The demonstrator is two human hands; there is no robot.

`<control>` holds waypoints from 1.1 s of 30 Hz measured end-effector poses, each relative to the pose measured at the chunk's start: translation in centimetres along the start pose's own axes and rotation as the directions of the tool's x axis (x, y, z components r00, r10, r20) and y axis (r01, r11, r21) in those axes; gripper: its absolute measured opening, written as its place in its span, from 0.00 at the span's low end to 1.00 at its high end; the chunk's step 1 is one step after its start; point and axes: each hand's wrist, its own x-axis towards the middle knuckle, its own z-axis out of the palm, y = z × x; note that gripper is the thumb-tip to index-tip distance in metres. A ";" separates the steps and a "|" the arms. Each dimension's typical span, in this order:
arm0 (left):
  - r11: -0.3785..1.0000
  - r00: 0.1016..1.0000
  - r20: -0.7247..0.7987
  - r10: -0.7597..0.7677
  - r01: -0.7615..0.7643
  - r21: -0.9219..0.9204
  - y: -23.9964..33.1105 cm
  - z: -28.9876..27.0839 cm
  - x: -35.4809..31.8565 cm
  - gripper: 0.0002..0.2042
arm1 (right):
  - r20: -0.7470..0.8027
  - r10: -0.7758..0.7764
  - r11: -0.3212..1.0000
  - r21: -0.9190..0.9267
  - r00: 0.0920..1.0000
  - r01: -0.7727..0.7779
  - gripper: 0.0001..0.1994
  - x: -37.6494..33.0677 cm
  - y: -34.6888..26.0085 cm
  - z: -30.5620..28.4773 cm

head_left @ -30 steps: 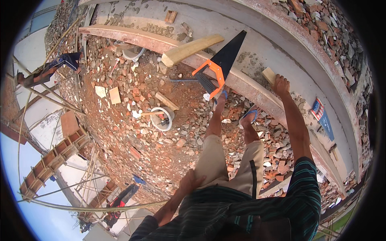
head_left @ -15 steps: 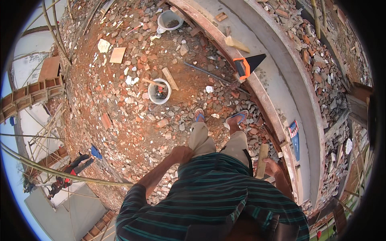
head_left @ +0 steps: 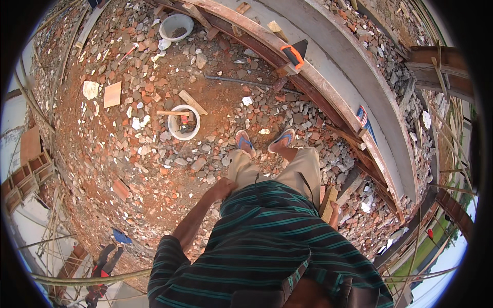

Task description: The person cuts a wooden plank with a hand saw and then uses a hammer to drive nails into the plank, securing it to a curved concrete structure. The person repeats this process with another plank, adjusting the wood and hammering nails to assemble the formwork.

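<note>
My right hand (head_left: 335, 214), low beside my right thigh, is closed round a short piece of wood (head_left: 328, 201); my shirt hides part of the wood and much of the arm. On the other side, my left hand (head_left: 222, 189) is curled closed against my left hip, at the shirt hem. Whatever its fingers may grip is hidden. An orange-handled handsaw (head_left: 293, 56) lies on the long concrete ledge (head_left: 328, 69) ahead to the right. Farther along that ledge, nearer me, rests a blue, white and red saw sleeve or packet (head_left: 366, 123).
Broken brick and stone rubble covers the ground. A white bucket of tools (head_left: 184, 134) stands ahead, with a wooden plank (head_left: 193, 102) beside it. Beyond are another bucket (head_left: 176, 36) and a square board (head_left: 112, 94). Another person (head_left: 102, 272) is at the lower left, near bamboo poles.
My view has turned, so the buckets and saw appear farther left. The right hand, with the wood, is now more hidden beside my thigh. My left hand stays at my hip.
</note>
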 end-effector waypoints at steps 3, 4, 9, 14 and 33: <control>0.999 0.999 0.000 0.039 -0.039 0.029 -0.4 -0.8 -1.8 0.22 | 0.021 0.172 0.984 -0.051 0.985 -0.171 0.30 -1.9 -1.1 4.2; 0.998 0.998 0.004 0.055 -0.055 0.003 0.1 -1.1 -2.9 0.22 | 0.013 0.232 0.971 -0.070 0.973 -0.231 0.31 -2.6 -2.1 6.4; 0.993 0.987 0.132 0.095 -0.103 0.052 4.3 1.1 -6.7 0.17 | 0.179 0.362 0.932 -0.066 0.915 -0.356 0.35 2.5 1.6 -3.2; 0.998 0.976 0.208 0.056 -0.053 -0.018 4.1 3.1 -4.1 0.19 | 0.126 0.313 0.949 -0.085 0.941 -0.304 0.37 2.3 3.8 -6.4; 0.269 0.785 0.387 0.484 -0.555 0.787 18.4 -1.2 23.0 0.16 | 0.096 -0.623 0.743 -0.239 0.776 0.625 0.39 27.0 -2.8 10.8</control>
